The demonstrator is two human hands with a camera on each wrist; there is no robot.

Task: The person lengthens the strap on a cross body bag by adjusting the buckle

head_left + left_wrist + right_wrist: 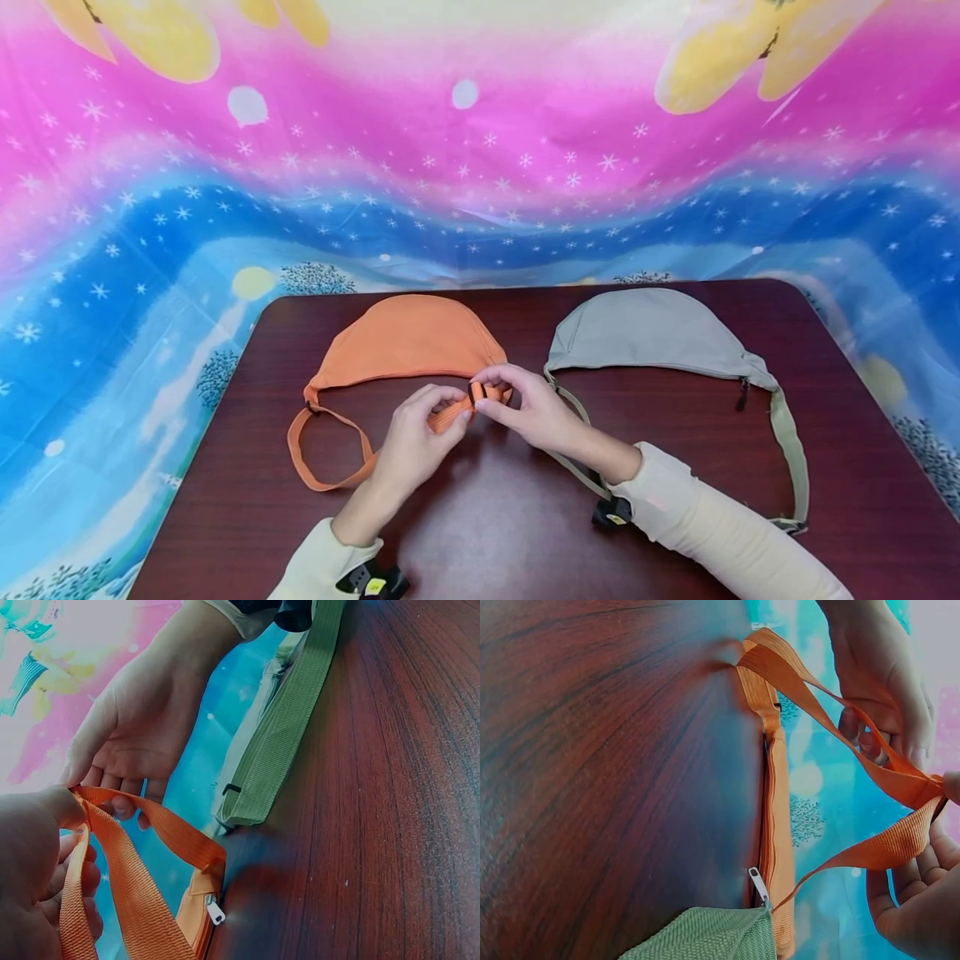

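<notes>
An orange waist bag (pixel 408 337) lies on the table, its zip edge facing me. My left hand (pixel 412 442) pinches the orange strap (pixel 802 679) between thumb and fingers. Close beside it, my right hand (pixel 538 410) pinches the same strap at a small dark buckle (pixel 474 392). The webbing loops down from both hands to the bag's ends, as the right wrist view shows. A silver zip pull (pixel 215 910) hangs near one end. Fingers partly hide the buckle in both wrist views.
A grey waist bag (pixel 648 333) lies to the right, with a black zip pull (pixel 742 394) and a green strap (pixel 791 458) trailing toward me. The right forearm crosses above that strap. Beyond the dark wood table (pixel 502 533) hangs a printed cloth (pixel 465 167).
</notes>
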